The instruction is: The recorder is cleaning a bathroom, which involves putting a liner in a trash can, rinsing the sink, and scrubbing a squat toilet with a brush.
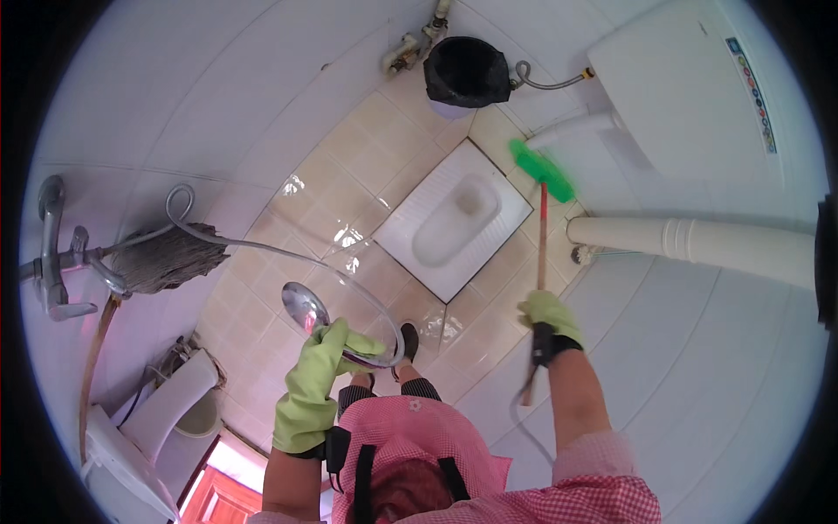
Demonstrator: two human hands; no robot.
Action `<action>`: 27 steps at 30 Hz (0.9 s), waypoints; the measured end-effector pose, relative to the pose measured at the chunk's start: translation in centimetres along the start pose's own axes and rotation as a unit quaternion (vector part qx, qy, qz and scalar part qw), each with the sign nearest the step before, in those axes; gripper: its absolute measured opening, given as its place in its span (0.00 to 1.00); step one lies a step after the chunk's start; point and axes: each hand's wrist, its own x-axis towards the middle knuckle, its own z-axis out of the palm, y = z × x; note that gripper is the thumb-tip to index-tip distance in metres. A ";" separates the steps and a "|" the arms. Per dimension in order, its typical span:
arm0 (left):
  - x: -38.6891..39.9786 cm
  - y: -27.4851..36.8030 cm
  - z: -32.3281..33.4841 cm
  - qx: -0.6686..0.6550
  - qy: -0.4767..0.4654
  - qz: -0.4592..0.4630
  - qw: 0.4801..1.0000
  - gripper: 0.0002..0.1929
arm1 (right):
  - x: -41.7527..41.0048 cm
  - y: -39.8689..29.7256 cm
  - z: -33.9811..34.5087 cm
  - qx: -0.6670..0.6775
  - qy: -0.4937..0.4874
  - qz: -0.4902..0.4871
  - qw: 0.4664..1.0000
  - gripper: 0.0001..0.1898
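Observation:
My left hand [327, 357], in a light green rubber glove, is closed around the handle of a chrome shower head [305, 305]. From that handle a flexible shower hose [288, 251] loops back to the wall mixer tap [55, 262]. My right hand [551, 314], gloved the same way, grips the wooden handle of a broom [542, 236]. The broom's green bristle head [542, 171] rests on the tiles by the right wall. Between the two sides lies a white ceramic squat toilet [458, 219], set into the floor.
A bin with a black liner [466, 69] stands at the far wall. On the right are a white cistern [687, 98], a thick drain pipe [694, 245] and a toilet brush [581, 254]. A pedestal washbasin [124, 452] is at lower left. The floor tiles [314, 177] look wet.

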 end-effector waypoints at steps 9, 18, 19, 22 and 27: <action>0.1 2.3 -1.3 -0.013 -0.031 -0.024 0.999 0.26 | -13.8 -3.2 -0.7 0.170 -0.077 0.319 0.929 0.14; 0.0 2.6 -6.1 -0.077 -0.029 0.008 0.997 0.32 | 1.6 -11.8 -1.8 -0.081 -0.032 0.010 0.996 0.15; 0.3 2.3 -6.5 -0.092 -0.019 0.007 0.996 0.32 | 3.6 -12.6 -1.6 -0.171 -0.055 -0.075 0.981 0.15; 0.8 1.1 -7.4 -0.083 0.009 0.011 0.996 0.33 | 4.2 -12.3 1.7 -0.120 -0.046 0.031 0.991 0.15; 1.4 1.1 -8.2 -0.041 -0.016 -0.023 0.999 0.33 | -6.4 -8.2 3.9 -0.129 -0.161 0.095 0.974 0.16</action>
